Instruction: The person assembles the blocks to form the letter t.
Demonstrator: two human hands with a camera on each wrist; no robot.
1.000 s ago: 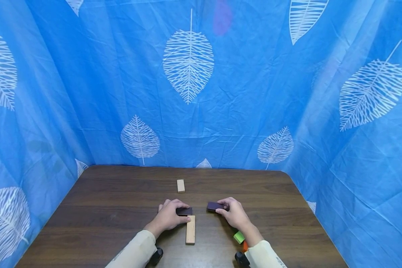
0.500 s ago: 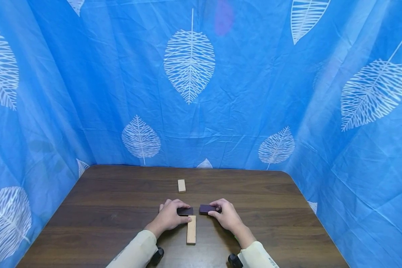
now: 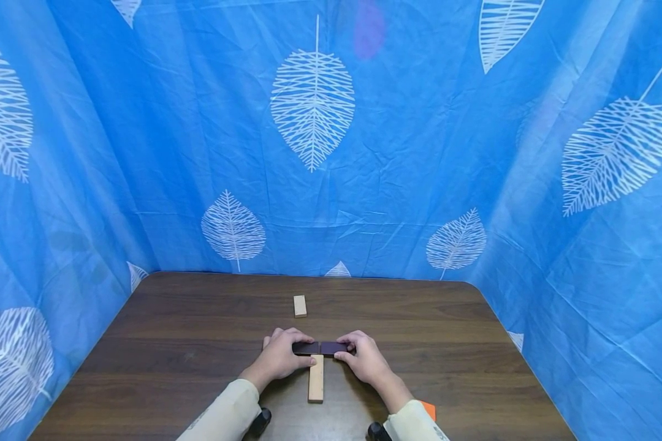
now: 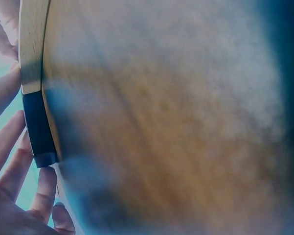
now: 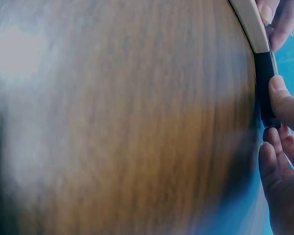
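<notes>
Two dark purple-brown blocks lie end to end across the table in the head view. My left hand holds the left dark block between thumb and fingers; its thumb tip also reaches the far end of a long light wooden block. Opposite it, my right hand pinches the right dark block, fingers on the far side and thumb on the near side. The light block points toward me below where the dark ends meet, forming a T. Both wrist views show a dark block beside the light one.
A small light block sits farther back on the brown wooden table. Part of an orange block shows beside the right sleeve. Blue leaf-patterned cloth hangs behind and at both sides.
My right hand has slid its dark block leftward until its end came up to the left dark block. The left hand and the light blocks have stayed in place.
</notes>
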